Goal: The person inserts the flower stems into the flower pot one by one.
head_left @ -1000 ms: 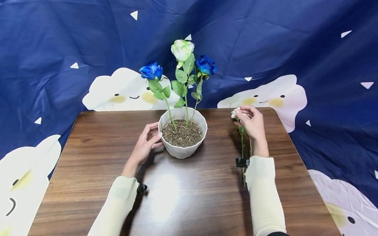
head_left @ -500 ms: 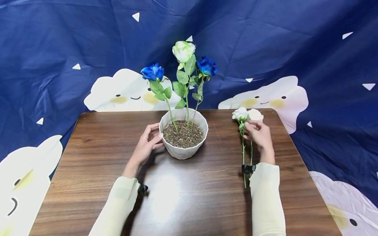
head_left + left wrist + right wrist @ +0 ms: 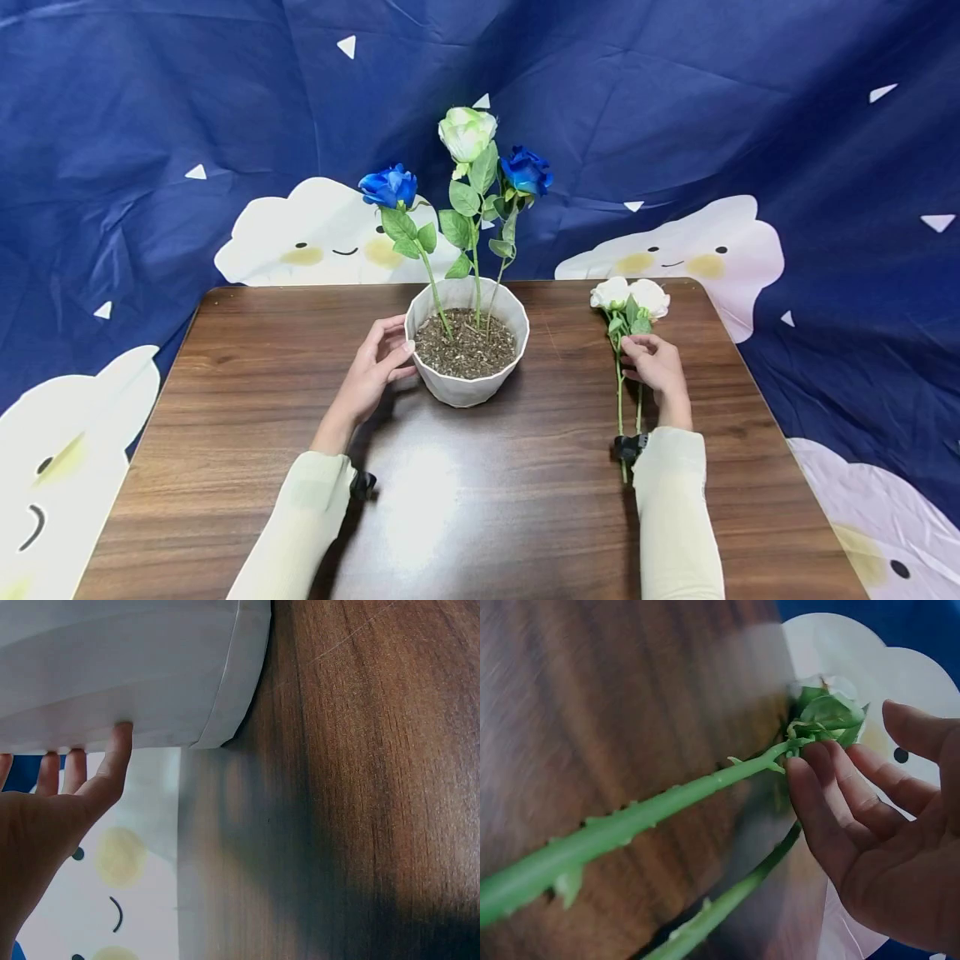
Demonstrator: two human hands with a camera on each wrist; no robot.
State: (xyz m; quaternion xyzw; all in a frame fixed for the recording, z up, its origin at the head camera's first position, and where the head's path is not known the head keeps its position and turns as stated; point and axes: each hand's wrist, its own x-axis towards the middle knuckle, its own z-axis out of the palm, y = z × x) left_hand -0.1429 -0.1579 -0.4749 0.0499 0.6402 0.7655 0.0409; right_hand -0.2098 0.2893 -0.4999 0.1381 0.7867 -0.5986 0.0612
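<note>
My left hand (image 3: 369,368) rests with its fingers and thumb against the left side of a white faceted flowerpot (image 3: 463,390). In the left wrist view the fingertips touch the pot's wall (image 3: 135,675). Soil (image 3: 465,350) fills the pot, and three artificial roses stand in it: a blue rose (image 3: 390,186), a pale green-white rose (image 3: 467,135) and another blue rose (image 3: 527,172). On the right, two white roses (image 3: 649,297) lie side by side. My right hand (image 3: 657,367) is over their stems, fingertips right at a green stem (image 3: 682,801) below the leaves, thumb apart.
The brown wooden table (image 3: 247,400) carries the pot near its back edge. Behind it hangs a blue cloth (image 3: 225,75) with white smiling clouds and small triangles. A black wrist camera (image 3: 628,448) sits on the right cuff, overlapping the lower stems.
My right hand has moved from the white rose heads down toward the stems, uncovering both blooms. My left hand stays at the pot.
</note>
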